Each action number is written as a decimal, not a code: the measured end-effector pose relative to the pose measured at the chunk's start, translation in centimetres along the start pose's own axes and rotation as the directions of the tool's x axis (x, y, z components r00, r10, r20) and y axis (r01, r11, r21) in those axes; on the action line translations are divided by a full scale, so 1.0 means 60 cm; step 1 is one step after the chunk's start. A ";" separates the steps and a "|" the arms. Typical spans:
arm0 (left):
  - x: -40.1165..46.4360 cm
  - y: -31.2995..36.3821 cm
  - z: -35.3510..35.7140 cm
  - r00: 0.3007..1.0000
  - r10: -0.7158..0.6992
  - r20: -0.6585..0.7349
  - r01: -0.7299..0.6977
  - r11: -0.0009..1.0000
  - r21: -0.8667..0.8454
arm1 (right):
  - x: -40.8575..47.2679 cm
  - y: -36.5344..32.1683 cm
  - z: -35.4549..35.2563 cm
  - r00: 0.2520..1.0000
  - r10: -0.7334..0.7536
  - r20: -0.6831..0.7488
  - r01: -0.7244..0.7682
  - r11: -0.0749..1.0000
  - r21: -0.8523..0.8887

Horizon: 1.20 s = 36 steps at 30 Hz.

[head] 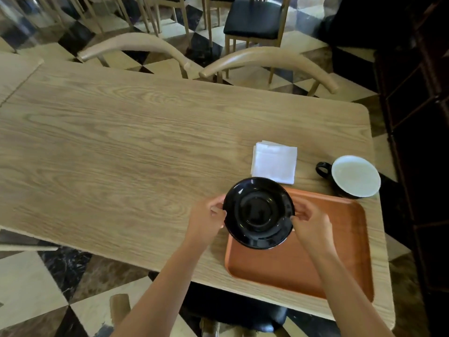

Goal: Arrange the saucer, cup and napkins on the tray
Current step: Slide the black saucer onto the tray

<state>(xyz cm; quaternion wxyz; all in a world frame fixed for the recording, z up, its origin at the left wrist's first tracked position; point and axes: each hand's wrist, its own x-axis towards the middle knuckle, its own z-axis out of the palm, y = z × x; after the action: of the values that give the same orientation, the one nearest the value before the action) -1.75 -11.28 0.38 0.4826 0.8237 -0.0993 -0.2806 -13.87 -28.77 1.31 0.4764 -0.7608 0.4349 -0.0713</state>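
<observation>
A glossy black saucer (pixel 258 212) is held over the far left corner of the brown tray (pixel 340 251). My left hand (pixel 206 221) pinches its left rim and my right hand (pixel 312 226) pinches its right rim. Whether the saucer touches the tray I cannot tell. A small stack of white napkins (pixel 274 162) lies on the table just beyond the saucer. To the right of them stands a cup (pixel 353 176), black outside and white inside, with its handle pointing left, near the tray's far right corner.
The light wooden table (pixel 121 147) stretches far to the left. Two curved wooden chair backs (pixel 267 58) stand at its far side. A dark cabinet (pixel 418 117) is close on the right. A black-seated chair (pixel 233 310) is under the near edge.
</observation>
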 end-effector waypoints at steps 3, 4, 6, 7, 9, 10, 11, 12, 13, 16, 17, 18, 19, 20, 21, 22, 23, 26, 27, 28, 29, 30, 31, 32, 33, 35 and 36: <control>0.013 -0.005 0.018 0.999 0.038 -0.005 -0.037 0.992 0.120 | 0.013 0.026 -0.003 1.000 0.005 0.026 -0.006 1.000 0.030; 0.017 -0.006 0.023 0.999 0.040 -0.010 -0.038 0.987 0.159 | 0.016 0.035 -0.003 0.999 0.008 0.033 -0.009 1.000 0.030; 0.022 -0.003 0.030 0.999 0.050 -0.001 -0.048 0.974 0.220 | 0.020 0.051 -0.002 0.999 0.019 0.041 -0.020 1.000 0.022; 0.023 0.001 0.032 0.998 0.068 0.010 -0.069 0.965 0.254 | 0.022 0.058 -0.002 0.999 0.025 0.043 -0.026 1.000 0.019; 0.024 0.008 0.036 0.993 0.114 0.027 -0.116 0.936 0.332 | 0.025 0.068 -0.002 0.998 0.033 0.047 -0.034 0.999 0.016; 0.026 0.008 0.038 0.992 0.126 0.029 -0.128 0.923 0.364 | 0.026 0.072 -0.002 0.998 0.034 0.050 -0.034 0.999 0.012; 0.026 0.008 0.040 0.991 0.131 0.029 -0.132 0.913 0.387 | 0.027 0.074 -0.002 0.998 0.028 0.052 -0.029 1.000 0.012; 0.027 0.006 0.042 0.991 0.132 0.027 -0.132 0.906 0.402 | 0.027 0.075 -0.002 0.998 0.029 0.053 -0.030 0.999 0.016; 0.028 0.003 0.044 0.991 0.135 0.023 -0.133 0.900 0.416 | 0.027 0.076 -0.003 0.998 0.032 0.057 -0.033 0.999 0.026; 0.029 -0.003 0.050 0.987 0.160 0.003 -0.143 0.876 0.460 | 0.025 0.076 -0.005 0.996 0.047 0.078 -0.052 0.997 0.056; 0.029 -0.004 0.051 0.986 0.165 -0.005 -0.143 0.873 0.466 | 0.026 0.075 -0.005 0.996 0.044 0.082 -0.049 0.997 0.060; 0.030 -0.004 0.051 0.986 0.168 -0.014 -0.143 0.873 0.467 | 0.026 0.073 -0.006 0.996 0.037 0.085 -0.043 0.997 0.063; 0.029 -0.003 0.052 0.984 0.175 -0.018 -0.146 0.872 0.467 | 0.027 0.072 -0.007 0.996 0.031 0.087 -0.036 0.997 0.067; 0.030 -0.003 0.051 0.984 0.179 -0.020 -0.150 0.873 0.464 | 0.029 0.072 -0.007 0.996 0.025 0.088 -0.032 0.997 0.070; 0.032 -0.005 0.048 0.985 0.173 -0.019 -0.146 0.882 0.448 | 0.031 0.070 -0.008 0.996 0.018 0.089 -0.024 0.997 0.071; 0.035 -0.008 0.046 0.988 0.151 -0.015 -0.131 0.902 0.411 | 0.033 0.069 -0.009 0.996 0.014 0.090 -0.021 0.997 0.074; 0.036 -0.010 0.044 0.993 0.116 -0.008 -0.106 0.926 0.361 | 0.035 0.070 -0.009 0.996 0.014 0.088 -0.021 0.997 0.075; 0.039 -0.018 0.041 1.000 0.025 0.003 -0.025 0.978 0.207 | 0.038 0.071 -0.007 0.996 0.007 0.087 -0.014 0.997 0.073; 0.039 -0.019 0.041 1.000 0.009 0.003 -0.010 0.985 0.170 | 0.039 0.071 -0.007 0.996 0.005 0.090 -0.011 0.998 0.068; 0.039 -0.019 0.041 1.000 0.001 0.003 -0.001 0.989 0.145 | 0.039 0.069 -0.007 0.996 0.001 0.093 -0.007 0.998 0.062; 0.039 -0.020 0.040 1.000 -0.002 0.003 0.001 0.990 0.141 | 0.040 0.068 -0.008 0.995 -0.006 0.098 0.000 0.999 0.055; 0.040 -0.021 0.039 1.000 -0.001 0.008 0.000 0.989 0.149 | 0.040 0.068 -0.009 0.994 -0.012 0.108 0.007 0.999 0.044; 0.041 -0.021 0.037 1.000 0.001 0.016 -0.004 0.985 0.170 | 0.040 0.066 -0.012 0.993 -0.015 0.120 0.012 1.000 0.028; 0.041 -0.021 0.036 1.000 0.005 0.025 -0.010 0.980 0.197 | 0.039 0.063 -0.014 0.991 -0.018 0.132 0.017 1.000 0.013; 0.042 -0.019 0.034 0.999 0.013 0.033 -0.021 0.971 0.236 | 0.039 0.061 -0.018 0.989 -0.024 0.143 0.025 1.000 -0.003; 0.042 -0.013 0.032 0.998 0.033 0.061 -0.052 0.942 0.333 | 0.037 0.053 -0.025 0.983 -0.024 0.182 0.030 0.999 -0.032; 0.042 -0.008 0.031 0.996 0.046 0.077 -0.073 0.916 0.393 | 0.037 0.048 -0.029 0.976 -0.018 0.216 0.030 0.998 -0.051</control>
<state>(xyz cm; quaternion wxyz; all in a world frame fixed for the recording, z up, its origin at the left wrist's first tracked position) -0.77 -13.49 -1.65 0.3109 0.8911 -0.1948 -0.2670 -15.14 -32.01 -0.68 0.4991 -0.7818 0.3733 0.0176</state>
